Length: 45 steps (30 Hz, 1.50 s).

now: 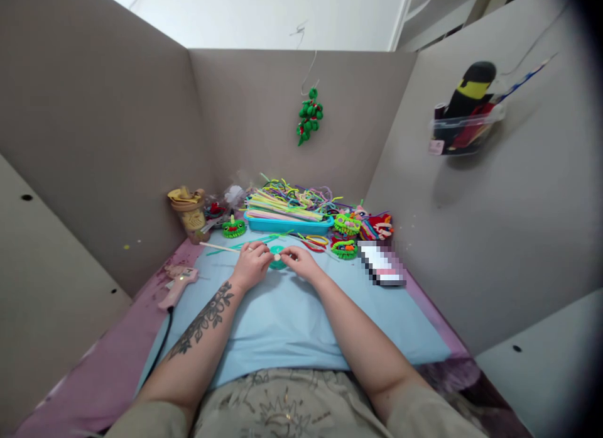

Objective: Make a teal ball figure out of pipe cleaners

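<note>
Both hands meet over the middle of the blue cloth. My left hand [254,263] is closed around a cream pipe cleaner [218,246], whose straight end sticks out to the left. Its other end seems to form a small pale coil [277,257] between my fingertips. My right hand [300,262] pinches at that coil from the right, thumb and finger together. Directly behind and below the coil is a teal round piece [277,265], partly covered by the fingers; whether it lies on the cloth or is held, I cannot tell.
A blue tray [288,225] heaped with pipe cleaners stands at the back. Pliers [315,242] and loose green pipe cleaners [235,246] lie before it. Left are a pink glue gun [178,287] and a cup [191,215]; right, a phone [381,264] and a green fuzzy figure [344,247].
</note>
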### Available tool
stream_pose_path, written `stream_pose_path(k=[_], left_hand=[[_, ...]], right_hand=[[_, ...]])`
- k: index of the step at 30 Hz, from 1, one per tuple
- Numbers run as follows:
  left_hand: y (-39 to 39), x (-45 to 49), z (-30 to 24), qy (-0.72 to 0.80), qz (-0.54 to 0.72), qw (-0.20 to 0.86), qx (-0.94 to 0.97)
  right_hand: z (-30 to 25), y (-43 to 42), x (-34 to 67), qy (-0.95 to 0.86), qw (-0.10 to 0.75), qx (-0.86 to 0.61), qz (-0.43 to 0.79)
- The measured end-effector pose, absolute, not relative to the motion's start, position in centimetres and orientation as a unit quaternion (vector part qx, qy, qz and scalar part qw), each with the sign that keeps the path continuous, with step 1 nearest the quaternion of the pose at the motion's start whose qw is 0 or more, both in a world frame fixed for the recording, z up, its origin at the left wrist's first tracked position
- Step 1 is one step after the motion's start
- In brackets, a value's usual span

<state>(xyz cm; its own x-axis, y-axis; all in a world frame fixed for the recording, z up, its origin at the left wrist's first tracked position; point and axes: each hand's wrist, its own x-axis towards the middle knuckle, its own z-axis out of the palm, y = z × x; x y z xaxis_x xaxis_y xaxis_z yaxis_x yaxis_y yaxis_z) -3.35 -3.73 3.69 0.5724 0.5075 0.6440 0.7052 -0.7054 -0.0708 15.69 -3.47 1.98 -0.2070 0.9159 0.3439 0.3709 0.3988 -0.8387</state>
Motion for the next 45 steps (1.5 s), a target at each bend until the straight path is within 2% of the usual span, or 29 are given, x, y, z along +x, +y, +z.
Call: stream_pose_path(k=[10,22,32,35,38,41,45], left_hand=[[-3.8,-2.8,3.5,-0.347,-0.31,0.153,-0.872],[-3.8,-2.8,3.5,-0.321,-0.299,0.152,-0.886],[-3.2,-3.5,3.3,-0.364,-0.307,0.147,-0.867],[-3.1,-3.5,3.1,-0.374,-0.313,0.145,-0.861],[-2.9,-3.4,2.9,-0.383,-0.311,0.14,-0.858],[-2.7,-3.4,2.8,-0.387,-0.309,0.129,-0.859],[-2.7,-3.5,2.7,-0.389,-0.308,0.118,-0.86]], right_hand=[[1.0,-3.4,14.6,-0.701,0.435,-0.49,0.282],[2.5,-4.1,15.1,-0.784,0.338,-0.454,0.253],[2.6,-2.9,17.0,-0.773,0.346,-0.464,0.259],[2.7,-2.0,18.7,-0.745,0.356,-0.546,0.141],[2.1,-1.0,20.5,-0.647,0.294,-0.703,0.03],[1.3,-0.3,21.6,-0.592,0.211,-0.778,0.019],[1.0,0.1,21.8,-0.59,0.186,-0.785,0.02]])
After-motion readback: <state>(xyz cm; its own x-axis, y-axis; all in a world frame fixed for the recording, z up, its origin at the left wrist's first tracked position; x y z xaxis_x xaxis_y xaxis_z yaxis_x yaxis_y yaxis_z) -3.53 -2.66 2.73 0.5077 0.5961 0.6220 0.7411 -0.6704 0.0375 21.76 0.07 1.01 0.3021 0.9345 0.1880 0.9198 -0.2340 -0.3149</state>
